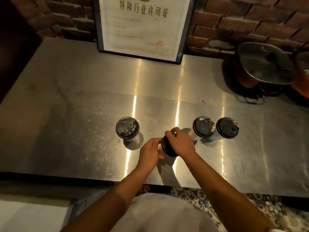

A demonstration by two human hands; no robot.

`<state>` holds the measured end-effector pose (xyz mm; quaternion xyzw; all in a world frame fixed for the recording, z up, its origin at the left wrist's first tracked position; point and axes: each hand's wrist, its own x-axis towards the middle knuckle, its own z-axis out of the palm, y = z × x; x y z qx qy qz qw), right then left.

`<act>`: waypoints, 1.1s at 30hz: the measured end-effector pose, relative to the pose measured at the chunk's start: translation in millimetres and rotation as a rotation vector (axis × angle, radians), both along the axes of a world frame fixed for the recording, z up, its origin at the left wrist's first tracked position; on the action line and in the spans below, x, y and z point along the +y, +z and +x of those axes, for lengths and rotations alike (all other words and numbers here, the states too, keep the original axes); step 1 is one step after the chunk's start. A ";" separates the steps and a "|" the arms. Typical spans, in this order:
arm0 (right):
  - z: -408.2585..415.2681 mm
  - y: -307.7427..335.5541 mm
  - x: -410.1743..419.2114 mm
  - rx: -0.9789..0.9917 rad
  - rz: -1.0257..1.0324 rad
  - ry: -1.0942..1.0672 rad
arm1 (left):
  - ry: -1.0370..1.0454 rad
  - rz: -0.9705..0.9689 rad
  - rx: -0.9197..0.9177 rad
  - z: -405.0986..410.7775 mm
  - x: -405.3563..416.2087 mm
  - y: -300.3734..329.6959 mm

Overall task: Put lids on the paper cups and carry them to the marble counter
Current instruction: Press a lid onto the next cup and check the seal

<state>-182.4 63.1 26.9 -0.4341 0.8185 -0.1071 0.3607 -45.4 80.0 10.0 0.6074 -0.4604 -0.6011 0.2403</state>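
Several white paper cups stand on a steel table (83, 101). One lidded cup (127, 127) stands to the left, and two lidded cups (203, 127) (227, 127) stand to the right. Between them is a fourth cup with a black lid (168, 148). My right hand (179, 141) lies over that lid, fingers curled round its rim. My left hand (149, 152) grips the same cup and lid from the left side. Most of this cup's body is hidden under my hands.
A framed certificate (142, 27) leans against the brick wall at the back. Dark metal pots (262, 64) sit at the back right corner. The table's front edge runs just before my body, with patterned floor (250, 206) below.
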 end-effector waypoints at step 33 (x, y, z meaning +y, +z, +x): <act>-30.1 95.0 65.7 -1.385 0.019 -0.626 | -0.413 -0.877 -0.216 22.1 -1.1 132.0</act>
